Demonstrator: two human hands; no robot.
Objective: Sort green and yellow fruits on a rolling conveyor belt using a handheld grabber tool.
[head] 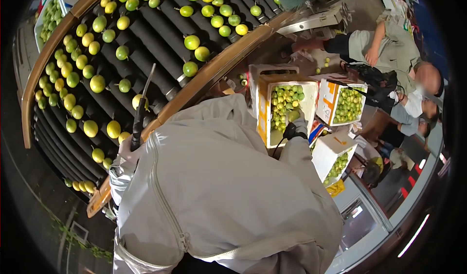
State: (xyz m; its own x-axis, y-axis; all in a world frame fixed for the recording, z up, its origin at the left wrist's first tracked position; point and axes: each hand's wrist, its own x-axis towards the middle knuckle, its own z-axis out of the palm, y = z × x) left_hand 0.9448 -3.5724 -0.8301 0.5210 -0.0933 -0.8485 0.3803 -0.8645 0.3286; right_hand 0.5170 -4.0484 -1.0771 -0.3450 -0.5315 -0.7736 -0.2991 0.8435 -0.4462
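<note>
My left hand, at the front rail of the roller conveyor, grips a thin black-handled tool with a pale, slender shaft pointing up over the rollers. Its exact kind is unclear. Several yellow-green round fruits with short stems, like passion fruits, lie on the black rollers. On the right, my gloved right hand reaches into a white foam box with orange tape. Its fingertips are at the green fruits inside; blur hides whether they hold one. A black strap or band crosses the wrist.
Two more foam boxes of fruit, one upper and one lower, stand right of the first. Beyond them a person is near a black bag, with other people farther right. A fruit-filled crate stands behind the conveyor.
</note>
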